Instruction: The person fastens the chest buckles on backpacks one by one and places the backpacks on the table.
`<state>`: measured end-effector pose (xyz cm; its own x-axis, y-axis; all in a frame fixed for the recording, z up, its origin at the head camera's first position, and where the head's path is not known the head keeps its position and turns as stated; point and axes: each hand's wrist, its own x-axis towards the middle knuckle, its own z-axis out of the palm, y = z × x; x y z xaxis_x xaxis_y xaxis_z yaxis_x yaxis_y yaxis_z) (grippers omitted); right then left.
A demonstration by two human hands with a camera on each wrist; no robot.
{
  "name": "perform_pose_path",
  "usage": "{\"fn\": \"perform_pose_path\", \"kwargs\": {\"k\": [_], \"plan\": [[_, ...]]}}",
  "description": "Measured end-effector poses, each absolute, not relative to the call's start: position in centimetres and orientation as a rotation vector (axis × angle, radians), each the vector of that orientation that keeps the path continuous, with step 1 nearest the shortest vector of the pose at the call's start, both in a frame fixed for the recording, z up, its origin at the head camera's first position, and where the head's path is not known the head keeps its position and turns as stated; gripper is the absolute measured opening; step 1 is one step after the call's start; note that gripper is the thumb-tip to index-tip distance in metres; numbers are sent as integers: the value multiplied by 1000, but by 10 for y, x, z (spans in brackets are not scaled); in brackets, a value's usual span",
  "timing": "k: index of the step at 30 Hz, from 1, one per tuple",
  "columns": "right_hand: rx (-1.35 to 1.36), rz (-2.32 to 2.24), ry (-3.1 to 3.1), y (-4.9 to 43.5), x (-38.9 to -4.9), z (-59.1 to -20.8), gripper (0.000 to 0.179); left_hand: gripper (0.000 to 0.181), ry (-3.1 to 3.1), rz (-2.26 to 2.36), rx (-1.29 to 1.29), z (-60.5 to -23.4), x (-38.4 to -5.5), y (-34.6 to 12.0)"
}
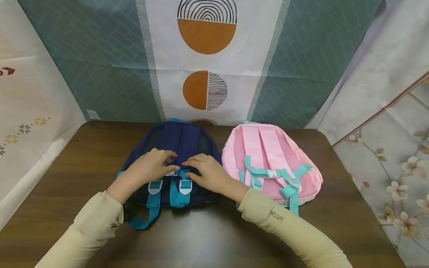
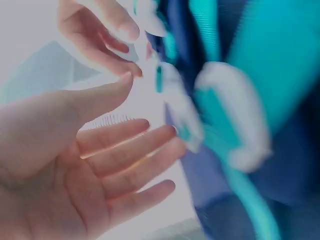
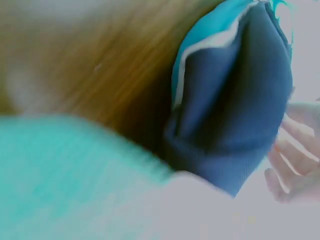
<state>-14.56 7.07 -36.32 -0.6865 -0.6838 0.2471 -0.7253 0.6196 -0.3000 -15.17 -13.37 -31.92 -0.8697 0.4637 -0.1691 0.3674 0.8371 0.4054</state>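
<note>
A navy backpack (image 1: 182, 139) lies on the table with its shoulder straps facing up. Its turquoise webbing carries white strap adjusters (image 1: 185, 187), and a white chest-strap clip (image 1: 171, 173) shows under my left thumb. My left hand (image 1: 151, 166) hovers over the left strap, thumb apart from the fingers; the left wrist view has the fingers (image 2: 135, 155) spread with nothing between them. Facing it, my right hand (image 1: 209, 173) hangs over the right strap, fingers loosely bent and holding nothing. The right wrist view is blurred, with the navy backpack's side (image 3: 235, 100) in it.
To the right, a pink backpack (image 1: 231, 149) with turquoise straps lies close beside the navy one, and my right forearm passes over its lower left corner. A loose turquoise strap end (image 1: 142, 223) trails on the brown table (image 1: 90, 160). Patterned cloth (image 1: 117, 74) hangs behind.
</note>
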Motion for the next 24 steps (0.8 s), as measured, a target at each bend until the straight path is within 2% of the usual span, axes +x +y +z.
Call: {"fn": "perform_pose_path", "kwargs": {"k": [4, 9, 16, 24], "plan": [[1202, 480, -2724, 91, -147, -358, 33, 47, 2789, 530, 620, -303, -160, -100], [1197, 422, -2791, 122, -140, -347, 35, 42, 2725, 642, 772, -292, -173, -50], [1145, 405, -2873, 183, -130, -341, 33, 37, 2565, 789, 1001, -301, -184, 18], [1074, 412, -2824, 247, -120, -347, 35, 31, 2430, 899, 1069, -318, -184, 70]]}}
